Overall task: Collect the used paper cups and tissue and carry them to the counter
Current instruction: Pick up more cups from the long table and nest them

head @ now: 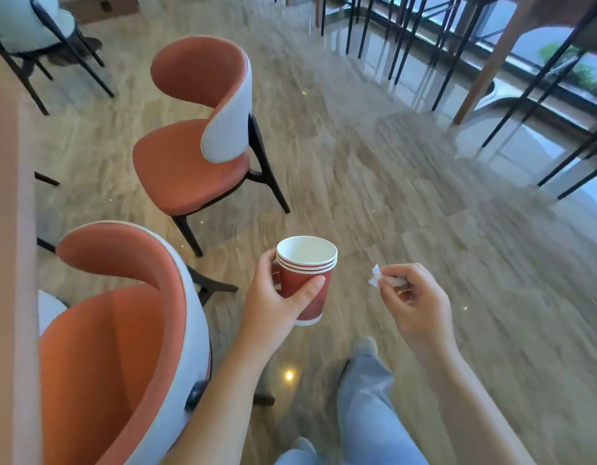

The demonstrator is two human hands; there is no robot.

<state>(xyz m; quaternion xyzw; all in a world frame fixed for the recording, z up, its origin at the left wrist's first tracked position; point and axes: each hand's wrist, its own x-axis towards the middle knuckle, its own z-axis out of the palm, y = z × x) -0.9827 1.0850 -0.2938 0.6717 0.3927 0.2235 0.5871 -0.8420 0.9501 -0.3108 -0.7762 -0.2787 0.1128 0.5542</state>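
The left hand [273, 297] wraps its fingers round the upright stack of paper cups [307, 276]. Just beside, the right hand [414, 297] pinches the crumpled tissue [377, 276]. No tabletop shows ahead.

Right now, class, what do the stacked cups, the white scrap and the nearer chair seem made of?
Stacked cups: probably paper, matte red walls, white rolled rims. White scrap: thin tissue paper, crumpled. Nearer chair: smooth orange upholstery, perhaps faux leather; its white outer shell looks like fabric.
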